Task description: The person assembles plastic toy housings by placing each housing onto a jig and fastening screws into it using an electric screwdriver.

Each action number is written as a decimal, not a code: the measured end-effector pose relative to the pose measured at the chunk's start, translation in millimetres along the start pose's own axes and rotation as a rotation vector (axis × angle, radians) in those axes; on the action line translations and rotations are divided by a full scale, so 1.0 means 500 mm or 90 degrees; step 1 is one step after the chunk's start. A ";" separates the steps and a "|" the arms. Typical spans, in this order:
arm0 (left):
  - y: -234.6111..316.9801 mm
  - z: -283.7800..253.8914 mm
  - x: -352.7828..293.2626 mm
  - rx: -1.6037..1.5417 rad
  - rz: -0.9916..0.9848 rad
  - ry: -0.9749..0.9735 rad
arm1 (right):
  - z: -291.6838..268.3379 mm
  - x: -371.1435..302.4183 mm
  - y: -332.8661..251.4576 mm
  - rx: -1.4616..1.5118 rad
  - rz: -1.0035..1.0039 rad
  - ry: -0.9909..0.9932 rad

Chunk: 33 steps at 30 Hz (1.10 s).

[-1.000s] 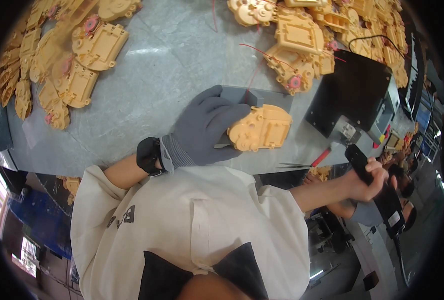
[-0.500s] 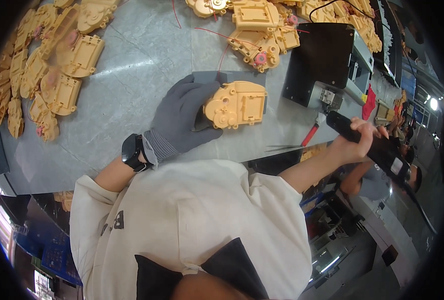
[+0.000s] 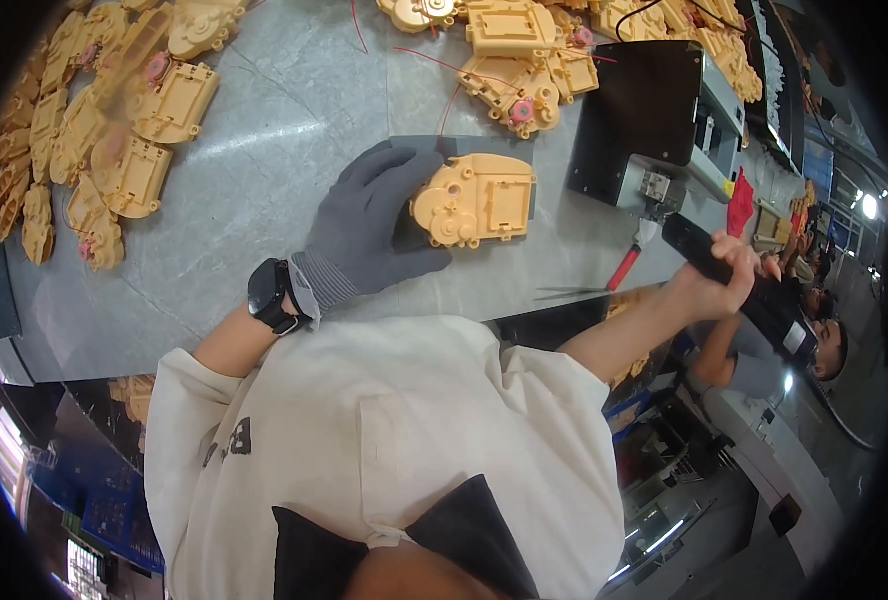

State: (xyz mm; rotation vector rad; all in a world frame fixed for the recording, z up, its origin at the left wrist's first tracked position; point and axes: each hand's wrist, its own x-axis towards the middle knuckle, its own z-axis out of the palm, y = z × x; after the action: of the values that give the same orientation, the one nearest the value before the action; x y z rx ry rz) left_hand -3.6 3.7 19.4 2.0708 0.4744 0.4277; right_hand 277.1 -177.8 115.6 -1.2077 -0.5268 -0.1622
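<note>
A yellow plastic gear housing (image 3: 474,203) lies flat on a dark grey block (image 3: 519,147) at the middle of the table. My left hand (image 3: 374,215), in a grey glove, curls round the housing's left side, with the thumb low and the fingers high. In my bare right hand (image 3: 719,285) is a black electric screwdriver (image 3: 699,250), its body trailing a cable to the lower right. The screwdriver's front end sits close to a small metal outlet (image 3: 656,190) on a black box (image 3: 639,105); whether they touch I cannot tell.
Several yellow housings (image 3: 129,175) are heaped at the left, with more housings (image 3: 509,70) and thin red wires at the back. A red-handled tool (image 3: 624,268) lies beside the black box, near a red cloth (image 3: 739,200). Another person (image 3: 744,355) is at the far right.
My view has shifted slightly. Both hands keep their grips, and the screwdriver's front end stays by the metal outlet.
</note>
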 end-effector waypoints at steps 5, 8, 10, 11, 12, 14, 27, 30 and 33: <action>-0.005 -0.003 -0.003 -0.017 -0.008 -0.005 | 0.019 -0.043 -0.029 -0.045 -0.001 -0.040; 0.000 -0.004 -0.004 -0.027 -0.010 0.008 | 0.027 -0.068 -0.053 -0.032 -0.011 -0.038; 0.002 -0.004 -0.002 -0.027 -0.024 0.016 | 0.036 -0.089 -0.078 0.027 -0.006 -0.056; 0.001 -0.004 0.001 0.017 0.034 0.009 | 0.047 -0.102 -0.101 0.079 0.028 -0.104; -0.001 -0.002 0.006 0.062 0.093 0.001 | 0.068 -0.116 -0.117 0.122 0.040 -0.169; -0.011 0.000 0.009 0.084 0.108 -0.015 | 0.103 -0.150 -0.127 0.176 0.058 -0.324; -0.012 0.000 0.016 0.029 0.095 0.037 | 0.179 -0.191 -0.072 0.155 0.068 -0.338; -0.017 0.002 0.015 0.023 0.104 0.035 | 0.186 -0.190 -0.067 0.139 0.085 -0.314; -0.022 0.004 0.015 0.027 0.110 0.037 | 0.193 -0.191 -0.060 0.096 0.083 -0.318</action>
State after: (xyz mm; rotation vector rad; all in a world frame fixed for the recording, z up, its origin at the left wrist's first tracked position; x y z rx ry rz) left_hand 2.0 11.5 9.7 2.1535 0.3428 0.5848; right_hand 153.3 -114.4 120.4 -1.1289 -0.8749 0.2949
